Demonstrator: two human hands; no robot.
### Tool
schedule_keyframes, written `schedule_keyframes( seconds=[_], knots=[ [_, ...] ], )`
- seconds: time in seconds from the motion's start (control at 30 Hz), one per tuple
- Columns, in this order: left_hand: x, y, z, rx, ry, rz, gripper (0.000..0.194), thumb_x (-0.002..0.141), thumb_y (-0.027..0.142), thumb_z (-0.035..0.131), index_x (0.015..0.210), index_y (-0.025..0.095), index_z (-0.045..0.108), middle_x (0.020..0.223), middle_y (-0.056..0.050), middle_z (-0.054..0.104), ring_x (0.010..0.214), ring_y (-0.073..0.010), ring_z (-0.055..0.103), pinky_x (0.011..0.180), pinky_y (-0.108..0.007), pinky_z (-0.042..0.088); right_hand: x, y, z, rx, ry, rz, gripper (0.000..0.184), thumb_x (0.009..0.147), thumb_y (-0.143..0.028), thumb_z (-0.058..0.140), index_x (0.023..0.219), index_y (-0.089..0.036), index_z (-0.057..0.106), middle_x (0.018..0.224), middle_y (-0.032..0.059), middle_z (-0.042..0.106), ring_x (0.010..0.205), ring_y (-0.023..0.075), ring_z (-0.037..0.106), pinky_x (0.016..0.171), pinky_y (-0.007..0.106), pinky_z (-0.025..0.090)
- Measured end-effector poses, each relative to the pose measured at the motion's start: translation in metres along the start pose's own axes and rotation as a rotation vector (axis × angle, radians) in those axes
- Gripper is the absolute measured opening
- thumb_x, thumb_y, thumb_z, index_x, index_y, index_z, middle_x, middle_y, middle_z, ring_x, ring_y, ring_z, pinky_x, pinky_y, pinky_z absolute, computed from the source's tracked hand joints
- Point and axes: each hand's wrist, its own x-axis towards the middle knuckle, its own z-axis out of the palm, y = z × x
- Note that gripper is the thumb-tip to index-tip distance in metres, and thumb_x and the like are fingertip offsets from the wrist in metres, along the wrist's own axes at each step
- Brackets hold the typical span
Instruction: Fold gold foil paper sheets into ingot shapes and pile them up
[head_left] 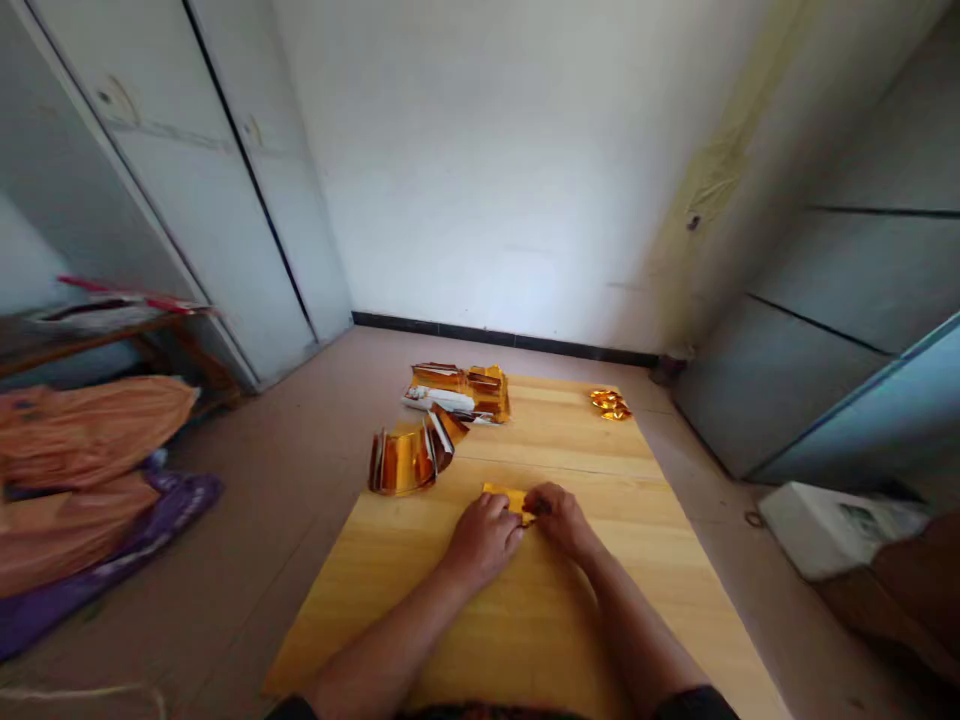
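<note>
A small piece of gold foil paper (508,494) lies on the wooden table (600,600) between my hands. My left hand (484,538) presses its fingers on the paper's near left part. At the right end, my right hand (561,516) has its fingers curled and pinched on the paper; the fingertips are partly hidden. Curled sheets of gold paper (405,462) stand beyond my left hand at the table's left edge. Behind them is a pile of gold paper (491,388) with a white wrapped bundle (442,400).
Crumpled or folded gold foil pieces (611,404) lie at the table's far right corner. On the left floor are orange and purple sacks (90,430) beside a wooden stand (180,340). A white box (832,530) and a grey cabinet (817,330) stand to the right.
</note>
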Motion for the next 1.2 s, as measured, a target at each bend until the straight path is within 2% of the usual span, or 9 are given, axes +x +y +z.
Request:
schedule_keyframes(
  seconds=[0.23, 0.47, 0.77, 0.9, 1.03, 1.2],
  knots=[
    [0.005, 0.003, 0.012, 0.021, 0.065, -0.071, 0.015, 0.085, 0.027, 0.056, 0.077, 0.021, 0.068, 0.088, -0.005, 0.058, 0.088, -0.0198, 0.052, 0.078, -0.033, 0.045, 0.000, -0.001, -0.003, 0.054, 0.007, 0.050, 0.026, 0.060, -0.005, 0.044, 0.073, -0.019, 0.061, 0.075, 0.0007, 0.064, 0.071, 0.0131, 0.060, 0.067, 0.023, 0.046],
    [0.003, 0.004, 0.013, 0.003, 0.102, -0.072, 0.010, 0.083, 0.021, 0.057, 0.077, 0.020, 0.066, 0.088, -0.005, 0.057, 0.088, -0.0201, 0.051, 0.078, -0.033, 0.044, 0.001, -0.008, 0.001, -0.087, 0.052, 0.034, 0.019, 0.059, -0.008, 0.053, 0.073, -0.019, 0.061, 0.074, 0.0013, 0.062, 0.071, 0.0149, 0.058, 0.067, 0.025, 0.044],
    [0.003, 0.002, 0.010, -0.112, 0.106, -0.088, 0.006, 0.078, 0.018, 0.061, 0.076, 0.021, 0.066, 0.091, -0.004, 0.055, 0.092, -0.0188, 0.050, 0.082, -0.032, 0.043, 0.000, -0.004, -0.005, 0.049, 0.010, 0.005, 0.028, 0.058, -0.003, 0.044, 0.074, -0.019, 0.061, 0.077, 0.0012, 0.062, 0.074, 0.0140, 0.060, 0.066, 0.023, 0.046],
    [0.003, 0.002, 0.009, -0.123, 0.097, -0.104, 0.008, 0.078, 0.016, 0.060, 0.077, 0.021, 0.066, 0.091, -0.004, 0.055, 0.092, -0.0187, 0.050, 0.083, -0.032, 0.043, -0.001, -0.004, -0.003, -0.043, 0.020, -0.015, 0.020, 0.064, -0.008, 0.051, 0.077, -0.019, 0.062, 0.077, 0.0011, 0.064, 0.074, 0.0145, 0.059, 0.068, 0.025, 0.045],
    [0.002, 0.003, 0.009, -0.106, 0.087, -0.102, 0.007, 0.078, 0.017, 0.060, 0.078, 0.021, 0.066, 0.093, -0.004, 0.055, 0.093, -0.0190, 0.050, 0.082, -0.032, 0.043, -0.001, -0.003, 0.000, -0.190, 0.014, -0.026, 0.017, 0.064, -0.014, 0.062, 0.080, -0.019, 0.064, 0.079, 0.0016, 0.064, 0.075, 0.0156, 0.058, 0.070, 0.026, 0.043],
    [0.002, 0.002, 0.008, -0.067, 0.077, -0.090, 0.008, 0.080, 0.019, 0.058, 0.078, 0.022, 0.066, 0.092, -0.004, 0.056, 0.091, -0.0184, 0.050, 0.080, -0.031, 0.042, -0.001, -0.006, -0.007, -0.264, -0.026, -0.072, 0.022, 0.073, -0.006, 0.053, 0.084, -0.020, 0.066, 0.087, 0.0025, 0.064, 0.083, 0.0145, 0.056, 0.075, 0.024, 0.041]
  ],
)
